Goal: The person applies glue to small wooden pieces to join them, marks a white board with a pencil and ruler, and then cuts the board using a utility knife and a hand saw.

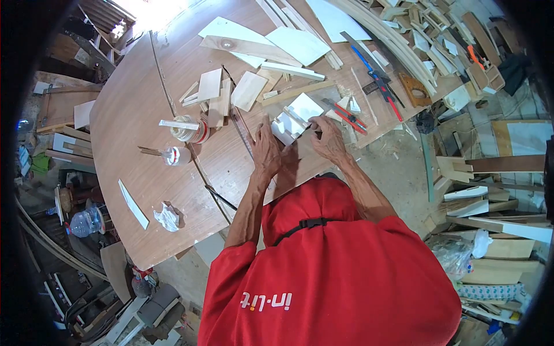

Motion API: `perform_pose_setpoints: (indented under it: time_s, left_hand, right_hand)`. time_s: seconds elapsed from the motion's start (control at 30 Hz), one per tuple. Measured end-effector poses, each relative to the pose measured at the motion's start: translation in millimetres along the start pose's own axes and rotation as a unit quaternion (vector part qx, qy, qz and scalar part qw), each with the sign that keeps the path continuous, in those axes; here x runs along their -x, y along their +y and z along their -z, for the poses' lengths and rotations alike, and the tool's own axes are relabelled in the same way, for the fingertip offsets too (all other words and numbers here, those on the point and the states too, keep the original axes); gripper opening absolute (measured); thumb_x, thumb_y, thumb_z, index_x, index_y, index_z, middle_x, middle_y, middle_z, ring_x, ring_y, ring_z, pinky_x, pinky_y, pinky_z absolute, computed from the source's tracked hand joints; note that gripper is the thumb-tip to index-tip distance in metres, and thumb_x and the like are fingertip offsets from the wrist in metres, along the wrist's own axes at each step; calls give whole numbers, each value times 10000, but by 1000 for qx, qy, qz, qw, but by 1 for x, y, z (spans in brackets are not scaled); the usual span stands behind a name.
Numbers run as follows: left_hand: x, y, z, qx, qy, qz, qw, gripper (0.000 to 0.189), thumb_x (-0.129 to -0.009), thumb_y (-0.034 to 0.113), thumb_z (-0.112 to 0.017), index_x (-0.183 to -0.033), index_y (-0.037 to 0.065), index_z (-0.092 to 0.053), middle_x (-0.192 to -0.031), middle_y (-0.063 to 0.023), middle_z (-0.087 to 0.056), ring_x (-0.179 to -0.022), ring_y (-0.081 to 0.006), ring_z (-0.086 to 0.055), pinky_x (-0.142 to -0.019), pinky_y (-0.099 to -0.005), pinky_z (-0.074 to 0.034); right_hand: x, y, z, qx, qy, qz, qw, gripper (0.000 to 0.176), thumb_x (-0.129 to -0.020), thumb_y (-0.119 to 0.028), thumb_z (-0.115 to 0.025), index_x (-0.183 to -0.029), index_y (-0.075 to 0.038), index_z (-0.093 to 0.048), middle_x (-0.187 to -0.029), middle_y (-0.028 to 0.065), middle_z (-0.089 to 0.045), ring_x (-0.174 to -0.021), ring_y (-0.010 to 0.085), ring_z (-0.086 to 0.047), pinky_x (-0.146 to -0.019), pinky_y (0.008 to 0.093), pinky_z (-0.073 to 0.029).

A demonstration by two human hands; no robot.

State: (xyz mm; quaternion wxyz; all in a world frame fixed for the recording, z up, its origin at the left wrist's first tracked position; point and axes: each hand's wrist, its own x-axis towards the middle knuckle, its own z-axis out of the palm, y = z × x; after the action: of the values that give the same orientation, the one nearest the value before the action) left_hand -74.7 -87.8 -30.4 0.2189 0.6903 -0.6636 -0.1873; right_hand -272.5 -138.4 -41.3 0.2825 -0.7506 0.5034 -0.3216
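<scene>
The little white wood assembly (295,115) sits just past both hands' fingertips. The left hand (266,151) lies flat and open against it; the right hand (330,138) is curled at its edge, and I can't tell if it's actually gripping. A glue jar (187,130) sits out beyond the left hand, and a red-handled tool (349,115) is just past the right.

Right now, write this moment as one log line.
left hand: flat against white wood piece | right hand: at its edge | surface: wooden table

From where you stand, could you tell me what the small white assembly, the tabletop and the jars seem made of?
The small white assembly between the left hand and right hand looks like board with smooth white facing; pale raw edges show. The tabletop seems brown wood-grain veneer or laminate, glossy. The jars look clear, glass or plastic; unclear which.
</scene>
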Motion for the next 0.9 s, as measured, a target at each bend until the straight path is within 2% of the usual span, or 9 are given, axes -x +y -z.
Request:
perform_pose_setpoints:
  time_s: [0.17, 0.27, 0.37, 0.47, 0.53, 0.63, 0.77, 0.83, 0.9]
  left_hand:
    - [3, -2, 10, -20, 43, -8, 999, 1030, -689, 265, -791, -1463, -4, -167, -1389, -229, -415, -1296, -393, -390, -1096, -497, -262]
    - [5, -24, 19, 125, 93, 28, 987, 947, -698, 180, -765, -1443, -25, -217, -1318, -243, -475, -1225, -404, -461, -1040, -436, -367]
    - [8, -38, 25, 102, 166, 22, 981, 806, -777, 20, -660, -1444, -23, -210, -1210, -209, -536, -996, -332, -590, -823, -399, -507]
    - [3, -49, 19, 111, 148, 73, 980, 839, -645, 6, -693, -1389, -14, -308, -1167, -184, -536, -1016, -343, -566, -859, -416, -479]
    - [-3, -48, 19, 96, 131, 87, 983, 795, -659, 7, -684, -1371, -2, -329, -1157, -176, -539, -1007, -340, -569, -848, -419, -481]
    - [-11, -47, 20, 79, 103, 116, 985, 720, -678, 15, -676, -1330, 13, -371, -1146, -167, -542, -1003, -337, -571, -836, -421, -483]
    - [-33, -54, 15, 72, 121, 137, 980, 642, -681, 37, -684, -1271, 24, -433, -1120, -167, -553, -1017, -346, -565, -835, -419, -483]
    - [-44, -54, 17, 32, 129, 127, 983, 619, -680, 37, -687, -1252, 30, -453, -1106, -168, -560, -1007, -349, -568, -831, -423, -484]
    - [-55, -55, 19, -7, 135, 115, 984, 596, -678, 37, -690, -1234, 35, -473, -1092, -170, -567, -998, -353, -572, -828, -427, -484]
  right_hand:
    - [6, -12, 6, -72, 50, -65, 994, 249, -835, -58, -556, -1080, -21, -579, -886, 129, -626, -796, 276, -621, -711, 369, -502]
    - [8, -14, 13, -84, 25, -94, 992, 230, -869, -44, -526, -1094, -8, -553, -856, 153, -642, -763, 265, -636, -698, 348, -500]
    - [7, -23, 15, -106, 26, -152, 982, 239, -862, -34, -530, -1099, -3, -534, -857, 167, -650, -730, 249, -629, -699, 339, -493]
    - [8, -22, 13, -146, 63, -149, 976, 244, -861, -29, -531, -1103, -3, -522, -831, 170, -654, -708, 229, -618, -687, 343, -487]
    - [3, -30, 21, -109, -2, -178, 978, 243, -862, -28, -536, -1103, -4, -526, -779, 158, -653, -693, 223, -614, -676, 346, -482]
    - [-4, -38, 25, -99, 14, -166, 981, 238, -867, -40, -551, -1102, -5, -532, -707, 141, -634, -671, 213, -606, -669, 348, -477]
    - [-18, -31, 30, -84, -27, -193, 977, 250, -873, -68, -576, -1113, -8, -542, -756, 148, -633, -717, 217, -612, -683, 346, -480]
    - [-23, -21, 25, -103, 23, -102, 989, 276, -873, -45, -551, -1148, -24, -554, -744, 68, -612, -686, 121, -541, -657, 288, -442]
    - [-28, -18, 20, -140, 39, -96, 985, 257, -888, -81, -554, -1139, -24, -567, -765, 67, -616, -689, 128, -538, -658, 298, -442]
